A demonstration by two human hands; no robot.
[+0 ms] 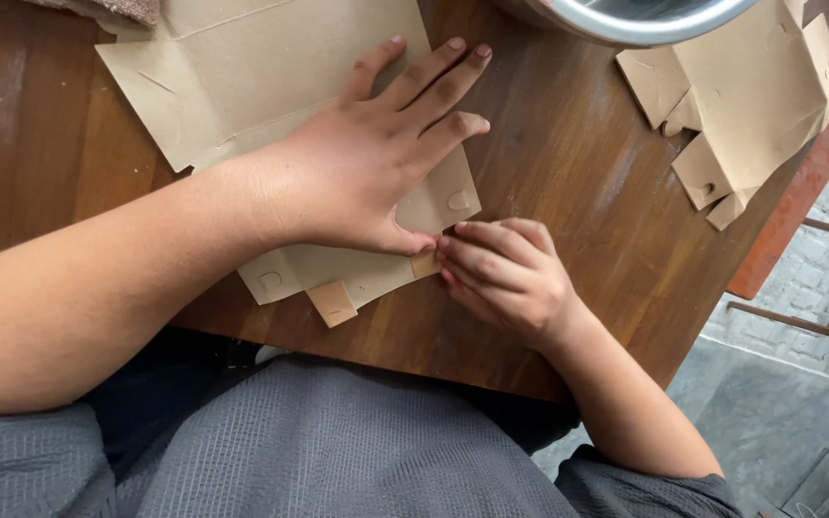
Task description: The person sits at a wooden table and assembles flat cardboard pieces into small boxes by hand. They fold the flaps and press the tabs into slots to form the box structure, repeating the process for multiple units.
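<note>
Your left hand lay open, flat on the brown card blank near the tabletop's front edge; your right hand, fingers curled, pinched its small flap

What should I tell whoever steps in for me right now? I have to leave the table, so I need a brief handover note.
Left hand: flat, palm down, pinning the flat cardboard cutout to the wooden table.
Right hand: fingertips pressing a small tab at the cutout's near edge.
Done: cutout mostly still flat.
Left: remaining flaps unfolded; a second cardboard piece waits beside the metal bowl.
</note>
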